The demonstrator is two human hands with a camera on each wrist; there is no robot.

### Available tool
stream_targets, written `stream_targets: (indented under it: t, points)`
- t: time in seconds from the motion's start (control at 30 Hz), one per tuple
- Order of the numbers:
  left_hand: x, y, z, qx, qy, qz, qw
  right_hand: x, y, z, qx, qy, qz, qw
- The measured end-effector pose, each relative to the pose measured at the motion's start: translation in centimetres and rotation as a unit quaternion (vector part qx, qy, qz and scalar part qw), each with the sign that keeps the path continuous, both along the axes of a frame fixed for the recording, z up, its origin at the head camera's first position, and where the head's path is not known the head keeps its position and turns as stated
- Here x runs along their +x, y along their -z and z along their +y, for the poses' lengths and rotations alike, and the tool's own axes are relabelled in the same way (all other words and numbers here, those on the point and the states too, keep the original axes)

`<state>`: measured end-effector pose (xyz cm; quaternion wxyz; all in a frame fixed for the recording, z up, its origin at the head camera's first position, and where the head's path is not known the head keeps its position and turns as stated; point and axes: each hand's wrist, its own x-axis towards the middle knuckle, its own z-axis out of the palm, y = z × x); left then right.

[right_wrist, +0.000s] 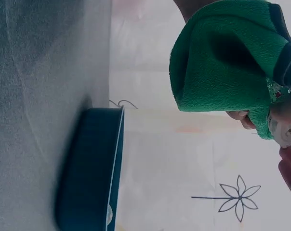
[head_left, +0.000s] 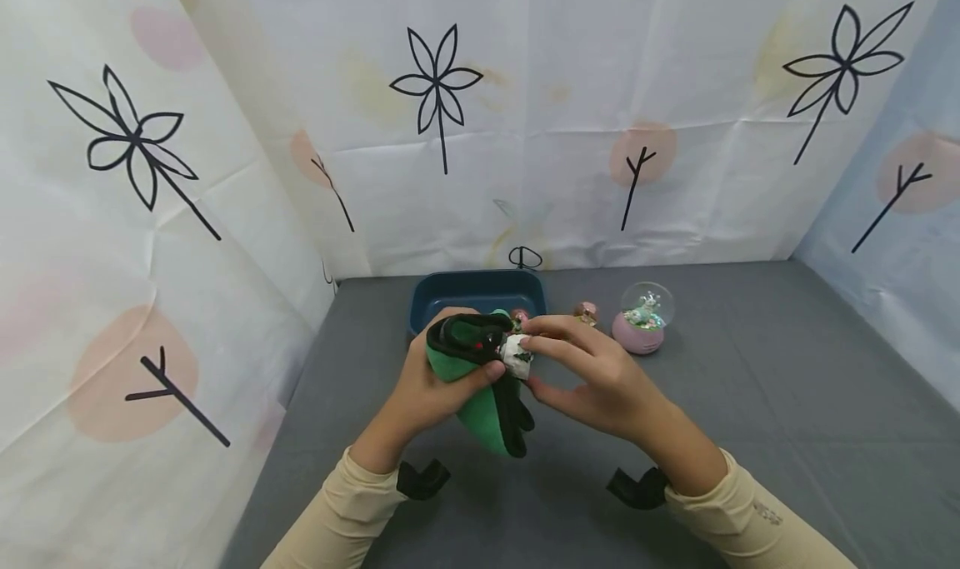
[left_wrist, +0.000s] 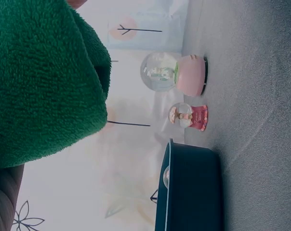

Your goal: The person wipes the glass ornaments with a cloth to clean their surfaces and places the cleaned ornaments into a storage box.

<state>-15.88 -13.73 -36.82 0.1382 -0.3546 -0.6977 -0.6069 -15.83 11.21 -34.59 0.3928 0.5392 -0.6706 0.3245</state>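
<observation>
A green cloth (head_left: 482, 419) with dark edging is bunched in my left hand (head_left: 427, 386), whose thumb lies over it near a small snow globe. That globe's white base (head_left: 517, 357) sticks out of the cloth towards the right, while its dome is mostly wrapped inside. The fingers and thumb of my right hand (head_left: 600, 377) pinch the white base from the right side. In the right wrist view, folds of the cloth (right_wrist: 218, 72) hang around the globe, and the base (right_wrist: 284, 132) shows between fingertips.
Behind my hands stands a dark blue tray (head_left: 480, 279), with a clear dome (left_wrist: 166, 177) showing over its rim. To its right are a small snow globe with a reddish base (left_wrist: 199, 117) and a larger one with a pink base (head_left: 637, 336). Patterned fabric (head_left: 525, 202) backs the grey table (head_left: 750, 386).
</observation>
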Motion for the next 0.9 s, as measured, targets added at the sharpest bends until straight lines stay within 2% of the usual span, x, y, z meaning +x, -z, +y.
stream_targets:
  t: [0.1, 0.17, 0.23, 0.27, 0.3, 0.33, 0.4, 0.43, 0.47, 0.5, 0.53, 0.6, 0.67, 0.9]
  points:
    - [0.0, 0.0, 0.0, -0.001, 0.008, -0.004, 1.0, 0.0, 0.1, 0.0, -0.003, -0.006, -0.008, 1.0]
    - [-0.1, 0.0, 0.0, -0.002, 0.019, -0.005, 0.9998, 0.0, 0.2, 0.0, -0.013, -0.021, -0.042, 0.999]
    - [-0.1, 0.0, 0.0, -0.009, 0.03, -0.002, 0.9995, 0.1, 0.4, 0.2, -0.025, -0.044, -0.116, 0.992]
    - [-0.1, 0.0, 0.0, -0.013, 0.034, 0.0, 0.9993, 0.2, 0.4, 0.3, -0.03, -0.057, -0.173, 0.983]
    - [-0.1, 0.0, 0.1, -0.017, 0.038, 0.001, 0.9991, 0.3, 0.4, 0.4, -0.035, -0.073, -0.242, 0.967]
    - [-0.1, 0.0, 0.1, -0.022, 0.041, 0.002, 0.9989, 0.4, 0.4, 0.6, -0.039, -0.085, -0.316, 0.944]
    - [0.0, 0.0, 0.1, -0.027, 0.039, 0.006, 0.9988, 0.6, 0.2, 0.7, -0.049, -0.095, -0.45, 0.887]
    - [0.0, 0.0, 0.1, -0.028, 0.038, 0.007, 0.9989, 0.7, 0.1, 0.8, -0.053, -0.093, -0.502, 0.858]
    - [0.0, 0.0, 0.1, -0.028, 0.036, 0.008, 0.9989, 0.8, 0.0, 0.9, -0.054, -0.089, -0.539, 0.836]
    - [0.0, 0.1, 0.1, -0.027, 0.035, 0.01, 0.999, 0.8, -0.1, 0.9, -0.054, -0.086, -0.563, 0.82]
    - [0.0, 0.1, 0.1, -0.026, 0.033, 0.011, 0.999, 0.8, -0.1, 0.9, -0.055, -0.082, -0.575, 0.813]
    - [-0.1, 0.2, 0.1, -0.024, 0.028, 0.013, 0.9992, 0.8, 0.0, 1.0, -0.058, -0.076, -0.579, 0.81]
    - [-0.2, 0.3, 0.1, -0.023, 0.021, 0.011, 0.9995, 0.9, 0.0, 1.1, -0.068, -0.075, -0.572, 0.814]
    - [-0.4, 0.2, -0.1, -0.026, -0.013, 0.006, 0.9996, 0.7, 0.1, 1.6, -0.13, -0.084, -0.504, 0.85]
